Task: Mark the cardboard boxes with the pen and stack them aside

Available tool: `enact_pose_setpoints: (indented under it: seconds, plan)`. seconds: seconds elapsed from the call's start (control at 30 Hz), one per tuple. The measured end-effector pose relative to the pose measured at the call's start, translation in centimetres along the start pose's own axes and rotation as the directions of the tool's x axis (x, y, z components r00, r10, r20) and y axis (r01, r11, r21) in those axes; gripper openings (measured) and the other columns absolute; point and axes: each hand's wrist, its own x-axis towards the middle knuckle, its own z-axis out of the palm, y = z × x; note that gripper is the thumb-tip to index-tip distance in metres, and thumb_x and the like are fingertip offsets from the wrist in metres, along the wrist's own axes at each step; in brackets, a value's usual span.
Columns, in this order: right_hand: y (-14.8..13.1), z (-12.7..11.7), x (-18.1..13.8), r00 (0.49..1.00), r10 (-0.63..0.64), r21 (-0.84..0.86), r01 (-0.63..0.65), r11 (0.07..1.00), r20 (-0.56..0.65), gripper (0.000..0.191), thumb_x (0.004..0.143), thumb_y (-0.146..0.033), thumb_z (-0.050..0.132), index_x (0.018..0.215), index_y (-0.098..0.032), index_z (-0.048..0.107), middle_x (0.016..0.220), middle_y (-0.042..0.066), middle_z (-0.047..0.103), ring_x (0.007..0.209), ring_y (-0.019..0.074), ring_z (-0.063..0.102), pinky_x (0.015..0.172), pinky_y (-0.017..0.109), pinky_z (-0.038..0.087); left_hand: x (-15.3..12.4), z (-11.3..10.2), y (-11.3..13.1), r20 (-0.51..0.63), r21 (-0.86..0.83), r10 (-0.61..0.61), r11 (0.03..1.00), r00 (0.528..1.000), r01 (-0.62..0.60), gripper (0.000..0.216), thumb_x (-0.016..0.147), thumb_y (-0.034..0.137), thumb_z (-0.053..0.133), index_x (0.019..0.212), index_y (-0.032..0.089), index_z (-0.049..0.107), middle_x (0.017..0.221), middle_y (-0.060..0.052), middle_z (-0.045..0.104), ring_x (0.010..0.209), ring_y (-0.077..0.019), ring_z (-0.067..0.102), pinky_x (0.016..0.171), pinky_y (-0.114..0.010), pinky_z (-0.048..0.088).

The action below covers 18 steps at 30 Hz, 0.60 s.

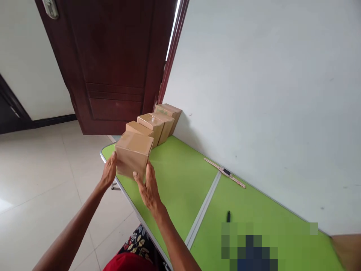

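Gripping a cardboard box (131,160) from two sides, the person's hands are at the left end of the green table (175,180), close to its near edge. The left hand (109,171) is pressed to the box's left face; the right hand (148,186) clasps the near right corner, thumb on the front face and fingers round the side. The box's top is closed, so its contents are hidden. Whether its base rests on the table or hangs just above it, I cannot tell.

Behind this held box, four more cardboard boxes (153,125) form a row along the table's left end, reaching to the wall (267,94) at the table's far edge. The nearest is partly covered by the held box; the next has glossy clear tape across its top; a third stands close beside that; the last, at the wall, bears a greenish mark. All four tops look closed, and what they hold cannot be seen.

A pale pink watch (226,172) with a dark face lies at the table's far edge, by the seam (204,207) across the table. A black pen-like object (228,216) lies on the table, right of the seam.
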Motion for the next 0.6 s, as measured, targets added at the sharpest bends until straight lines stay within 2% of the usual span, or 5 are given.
enact_pose_setpoints:
  seconds: [0.13,0.3,0.4,0.5,0.6]
  plan:
    - [0.8,-4.5,-6.8,0.989,0.110,-0.014,-0.111,0.994,-0.096,0.079,0.102,-0.063,0.051,0.166,-0.022,0.031,0.168,0.017,0.037,0.153,0.0361,0.040,0.122,0.054,0.042,-7.7,1.7,1.3,0.179,-0.092,0.004,0.996,0.984,0.013,0.086,0.096,0.086,0.025,0.115,0.019,0.075,0.121,-0.013,0.077,0.111,-0.0338,0.070,0.096,-0.048,0.059]
    - [2.1,-10.6,-14.7,0.923,0.165,-0.023,-0.185,0.983,-0.347,0.067,0.102,-0.067,0.043,0.154,-0.025,0.048,0.147,0.017,0.058,0.133,0.0390,0.058,0.100,0.054,0.056,-13.9,5.0,3.1,0.368,-0.151,0.026,0.988,0.930,0.032,0.070,0.103,0.075,0.029,0.120,0.023,0.073,0.127,-0.014,0.074,0.113,-0.0341,0.070,0.084,-0.045,0.060]
    - [3.0,-12.8,-17.1,0.889,0.169,0.046,-0.165,0.985,-0.427,0.070,0.102,-0.071,0.037,0.157,-0.029,0.045,0.155,0.016,0.054,0.139,0.0388,0.055,0.102,0.054,0.054,-14.5,6.8,2.9,0.407,-0.136,0.015,0.990,0.913,0.045,0.066,0.103,0.073,0.033,0.134,0.024,0.064,0.139,-0.015,0.069,0.119,-0.0344,0.068,0.092,-0.048,0.059]
    - [4.3,-13.3,-17.4,0.845,0.194,0.156,-0.132,0.979,-0.499,0.078,0.099,-0.076,0.035,0.163,-0.031,0.036,0.168,0.013,0.039,0.151,0.0393,0.043,0.111,0.059,0.048,-13.6,8.4,2.4,0.408,-0.103,0.017,0.994,0.913,0.028,0.081,0.097,0.081,0.037,0.152,0.022,0.048,0.159,-0.018,0.051,0.141,-0.0373,0.055,0.112,-0.055,0.050]
    - [5.6,-12.3,-16.7,0.881,0.279,0.253,-0.190,0.948,-0.382,0.081,0.097,-0.076,0.045,0.165,-0.034,0.034,0.169,0.010,0.041,0.154,0.0374,0.041,0.114,0.058,0.047,-12.6,9.6,2.4,0.473,-0.077,0.033,0.997,0.881,0.004,0.093,0.092,0.088,0.029,0.153,0.022,0.052,0.164,-0.016,0.049,0.151,-0.0387,0.046,0.121,-0.055,0.043]
